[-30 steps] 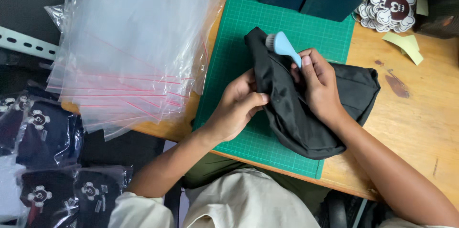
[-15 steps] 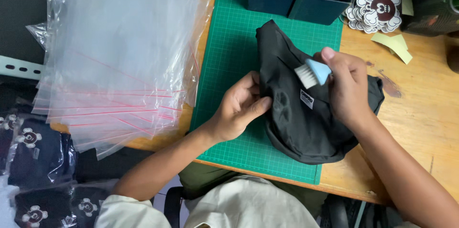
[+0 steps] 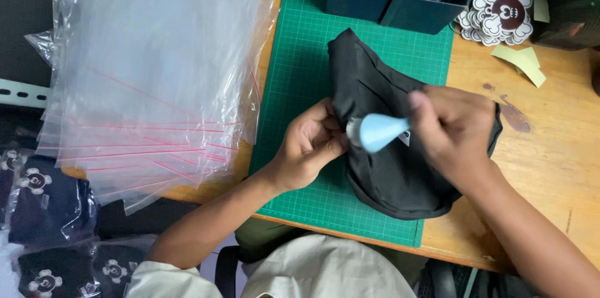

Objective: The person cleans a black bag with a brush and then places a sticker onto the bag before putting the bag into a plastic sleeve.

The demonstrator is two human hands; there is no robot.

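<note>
The right hand [image 3: 456,132] is closed around a small light-blue plastic brush [image 3: 377,132], its fingers wrapped over the handle end while the pale bristle head points left and meets the fabric. The left hand [image 3: 309,148] pinches the left edge of a black fabric cap [image 3: 387,173] between thumb and curled fingers, right beside the brush head, so both hands meet at the same spot on the cloth. The cap lies crumpled on a green gridded cutting mat [image 3: 300,60], its right part running off the mat onto the bare wooden tabletop [image 3: 550,167].

Beyond the mat's far edge stand two dark blue open boxes [image 3: 387,4], one holding thin looped cords. To their right, on the wood, sits a pile of round scalloped white-and-maroon stickers [image 3: 500,14], with a few pale yellow paper scraps [image 3: 522,60] just beside it. Left of the mat, a thick stack of clear plastic zip bags with red seal lines [image 3: 156,73] overhangs the table's edge. Below that, off the table, lie dark caps already sealed in clear bags [image 3: 44,204], each showing a small white emblem.
</note>
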